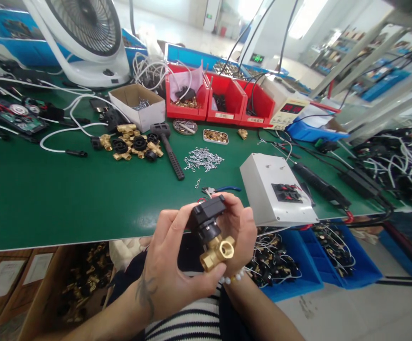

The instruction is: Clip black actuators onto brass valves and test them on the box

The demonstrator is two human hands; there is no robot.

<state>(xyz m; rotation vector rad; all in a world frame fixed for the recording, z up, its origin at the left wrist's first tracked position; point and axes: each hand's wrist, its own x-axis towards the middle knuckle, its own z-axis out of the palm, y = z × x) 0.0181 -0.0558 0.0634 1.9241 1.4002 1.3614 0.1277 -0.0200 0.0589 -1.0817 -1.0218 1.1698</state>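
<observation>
Both hands hold one brass valve [217, 251] with a black plastic head [206, 216], just in front of the green table's near edge. My left hand [170, 265] wraps it from the left, thumb under the brass body and fingers on the black head. My right hand [239, 232] closes on it from behind and the right. The valve's threaded opening faces the camera.
A pile of brass and black valve parts [132, 143], a black-handled tool [170, 149], a heap of small wire clips [203, 158], blue pliers [220, 190] and a white switch box [275, 189] lie on the green table [49, 199]. Red bins [223, 102] and a fan [85, 38] stand behind.
</observation>
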